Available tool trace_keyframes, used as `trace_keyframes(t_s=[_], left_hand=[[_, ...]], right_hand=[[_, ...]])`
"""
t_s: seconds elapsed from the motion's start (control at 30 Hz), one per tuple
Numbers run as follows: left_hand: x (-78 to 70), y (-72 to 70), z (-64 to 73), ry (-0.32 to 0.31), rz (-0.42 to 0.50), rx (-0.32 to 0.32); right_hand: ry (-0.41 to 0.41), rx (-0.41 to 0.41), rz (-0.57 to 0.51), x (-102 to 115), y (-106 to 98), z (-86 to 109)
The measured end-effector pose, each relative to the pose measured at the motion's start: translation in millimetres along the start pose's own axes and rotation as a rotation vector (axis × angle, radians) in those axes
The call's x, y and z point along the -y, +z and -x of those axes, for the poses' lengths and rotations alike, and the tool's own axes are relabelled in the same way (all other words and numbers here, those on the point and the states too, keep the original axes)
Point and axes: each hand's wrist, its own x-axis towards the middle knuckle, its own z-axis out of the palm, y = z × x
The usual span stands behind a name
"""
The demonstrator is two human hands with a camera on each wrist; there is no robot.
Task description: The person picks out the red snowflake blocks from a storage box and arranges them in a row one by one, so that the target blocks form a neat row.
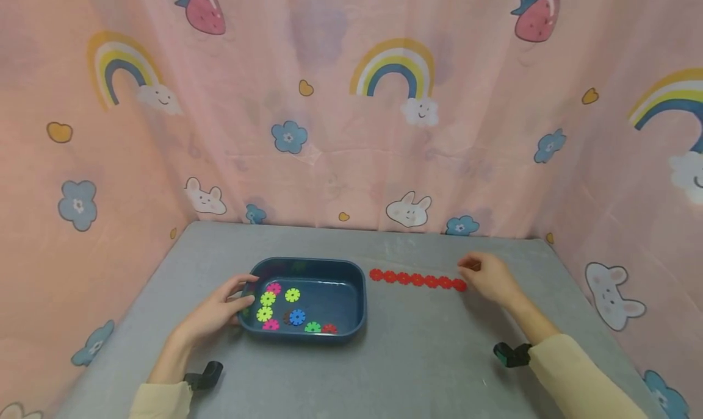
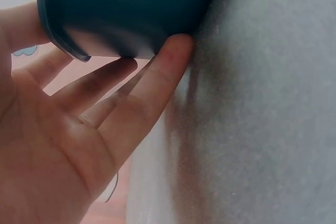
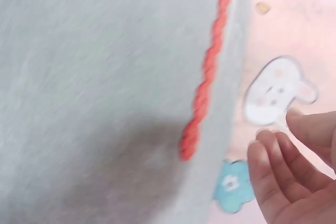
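Observation:
A dark blue plastic tray (image 1: 332, 294) stands on the table, left of centre. My left hand (image 1: 214, 312) holds its left end, with fingertips over the rim. In the left wrist view, other fingers (image 2: 144, 95) lie against the outer wall of the tray (image 2: 126, 9). Right of the tray runs a straight row of several red snowflake discs (image 1: 417, 280), linked or overlapping edge to edge. My right hand (image 1: 491, 279) hovers just beyond the row's right end, fingers loosely bent. Nothing shows between its thumb and fingers (image 3: 265, 174) in the right wrist view.
Loose discs lie inside the tray: several yellow ones (image 1: 265, 313), pink ones (image 1: 271, 324), a blue one (image 1: 297, 317), a green one (image 1: 313, 327) and a red one (image 1: 329, 329). The grey table (image 1: 417, 358) meets a pink printed curtain (image 1: 329, 181) behind and at both sides.

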Motion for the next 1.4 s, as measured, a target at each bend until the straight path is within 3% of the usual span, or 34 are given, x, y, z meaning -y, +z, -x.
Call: trace_keyframes(t_s=[0.47,0.87,1.07,1.4], left_hand=[[0.0,0.4,0.3,0.018,0.001,0.010],[-1.6,-0.2,0.8,0.013,-0.013,0.001],[-1.2,-0.1,2.0,0.018,-0.018,-0.008],[-0.9,-0.1,1.0,0.014,-0.001,-0.009]], right_hand=[[-0.087,-0.027,-0.066,70,-1,18.6],[-0.271,-0.006,-0.122,125,22,22.5],[-0.354,0.053,-0.119,149,42,18.1],[-0.334,0.217,-0.142,182,75,15.9]])
